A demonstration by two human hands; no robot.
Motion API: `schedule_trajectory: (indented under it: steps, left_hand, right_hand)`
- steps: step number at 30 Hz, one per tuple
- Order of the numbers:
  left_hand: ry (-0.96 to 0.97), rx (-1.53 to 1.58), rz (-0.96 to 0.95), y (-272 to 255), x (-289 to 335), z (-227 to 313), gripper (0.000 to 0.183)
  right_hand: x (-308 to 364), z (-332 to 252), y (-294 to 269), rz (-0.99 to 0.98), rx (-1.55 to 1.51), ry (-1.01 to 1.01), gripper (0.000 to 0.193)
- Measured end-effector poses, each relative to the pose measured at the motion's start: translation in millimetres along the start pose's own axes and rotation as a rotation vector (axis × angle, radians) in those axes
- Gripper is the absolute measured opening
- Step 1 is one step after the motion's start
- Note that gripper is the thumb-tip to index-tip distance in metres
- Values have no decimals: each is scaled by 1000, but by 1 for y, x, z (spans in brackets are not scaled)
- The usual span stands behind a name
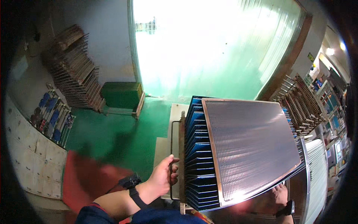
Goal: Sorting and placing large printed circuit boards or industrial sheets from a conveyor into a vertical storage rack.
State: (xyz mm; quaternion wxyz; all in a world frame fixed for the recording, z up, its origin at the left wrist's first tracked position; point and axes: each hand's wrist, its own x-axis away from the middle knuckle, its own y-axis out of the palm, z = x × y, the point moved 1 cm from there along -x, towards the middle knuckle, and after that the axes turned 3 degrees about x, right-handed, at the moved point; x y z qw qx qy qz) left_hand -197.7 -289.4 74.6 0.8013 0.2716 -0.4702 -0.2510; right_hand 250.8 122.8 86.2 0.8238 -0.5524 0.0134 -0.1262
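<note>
My left hand is closed around the upright bar of a dark metal handle on the left side of a rack. In that rack stands a stack of thin blue-edged sheets, spaced apart like shelves. On top lies a grey panel with rows of fine marks and a copper-coloured border. My right hand is below the panel's near right edge, its fingers somewhat apart, with nothing visible in them. Part of its fingertips is hard to make out. Black straps with small devices are on both wrists.
Beyond the stack hangs a bright translucent strip curtain. Rusty slotted racks and a green stack stand at the far left. Pale lockers line the left side. More racks and a ribbed white stack are at right.
</note>
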Motion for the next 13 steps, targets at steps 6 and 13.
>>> schedule_trajectory:
  steps: [6,13]
  left_hand:
    - [-82,-56,64,7,-1,18,33]
    - [-184,-36,-106,-22,-6,98,28]
  right_hand:
    - [0,-31,18,153,-112,251,38]
    - [2,-99,-21,28,-365,513,41]
